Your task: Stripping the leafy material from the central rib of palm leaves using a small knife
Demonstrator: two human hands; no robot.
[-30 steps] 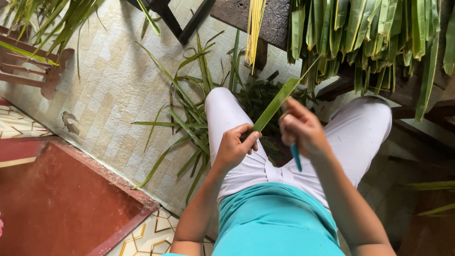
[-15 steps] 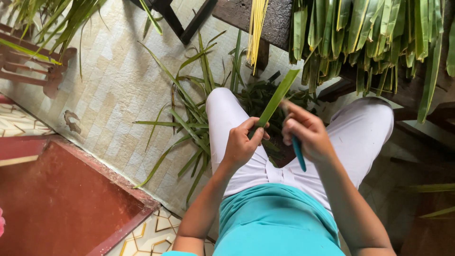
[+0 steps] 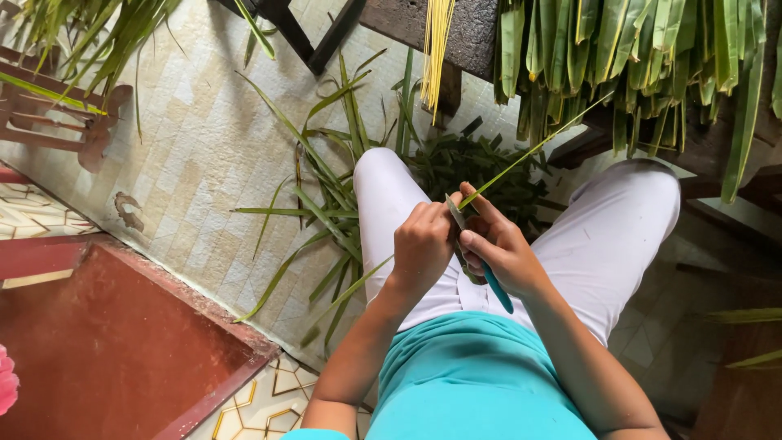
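Green leaf strip (image 3: 529,151) is being gripped between both hands above the lap, over white trousers (image 3: 603,236). The left hand (image 3: 423,244) is being kept curled tight, its fingers (image 3: 418,222) folded closed around the strip's lower part, with the thumb side pressed toward the other hand. The right hand (image 3: 493,248) is being held just beside it, touching or nearly touching; its fingers (image 3: 481,244) are being closed narrowly around a tool with a teal handle (image 3: 497,289), while the thumb and forefinger are being pinched at the strip where it leaves the hands. The handle is being pointed down and to the right, toward the teal shirt (image 3: 472,375). Whether a blade is touching the leaf cannot be told.

The strip's long axis is being run diagonally: its thin upper part is being pointed up and to the right toward the hanging green leaves (image 3: 635,57), and a lower tail (image 3: 346,297) is being trailed down and to the left past the left wrist. Loose leaves (image 3: 326,212) are lying on the pale tiled floor (image 3: 195,147) near the left knee, and a bundle of yellow strips (image 3: 436,49) is hanging from the dark bench (image 3: 481,33)
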